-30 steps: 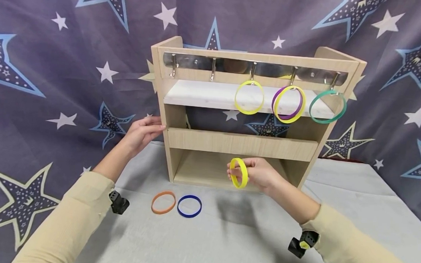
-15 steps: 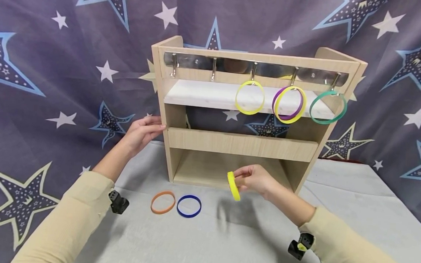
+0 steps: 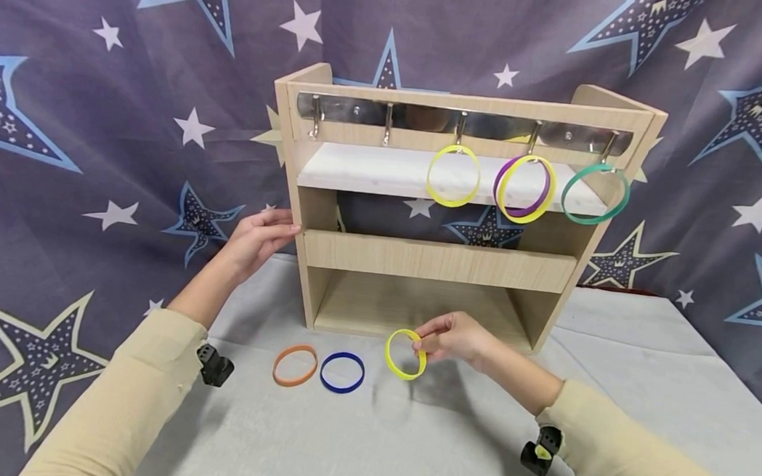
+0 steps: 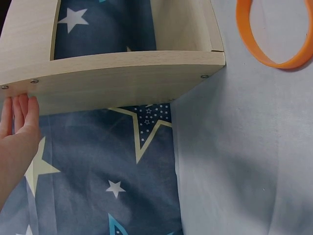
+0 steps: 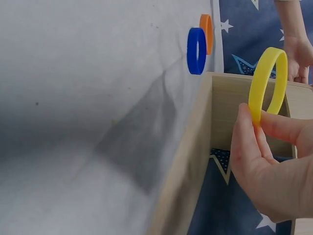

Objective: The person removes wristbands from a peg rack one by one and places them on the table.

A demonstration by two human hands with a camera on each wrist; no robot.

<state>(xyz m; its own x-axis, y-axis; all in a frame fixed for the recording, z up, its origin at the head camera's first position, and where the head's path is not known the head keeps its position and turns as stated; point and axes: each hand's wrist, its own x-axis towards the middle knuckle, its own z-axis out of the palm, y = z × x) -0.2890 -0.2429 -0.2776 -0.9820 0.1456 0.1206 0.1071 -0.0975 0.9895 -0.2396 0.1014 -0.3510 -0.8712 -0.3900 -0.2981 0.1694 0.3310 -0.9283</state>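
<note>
My right hand (image 3: 456, 337) pinches a yellow wristband (image 3: 390, 356) by its right edge, just above the table in front of the shelf. In the right wrist view, thumb and fingers grip the lower end of that yellow wristband (image 5: 260, 81). My left hand (image 3: 256, 243) rests its straight fingertips against the left side panel of the wooden shelf (image 3: 438, 262), as the left wrist view also shows with the hand (image 4: 20, 132). On the table, a blue wristband (image 3: 342, 391) and an orange wristband (image 3: 294, 384) lie flat, left of the held one.
A metal hook rail (image 3: 421, 118) crosses the shelf's top. From its hooks hang another yellow wristband (image 3: 451, 202), a purple wristband (image 3: 499, 180) with a yellow one in front, and a green wristband (image 3: 585, 221). A grey cloth (image 3: 264, 442) covers the table; a star-patterned curtain (image 3: 137, 48) hangs behind.
My right hand has moved down toward the table, and the yellow wristband has turned and shifted left, nearer the blue one. My left hand stays at the shelf's side.
</note>
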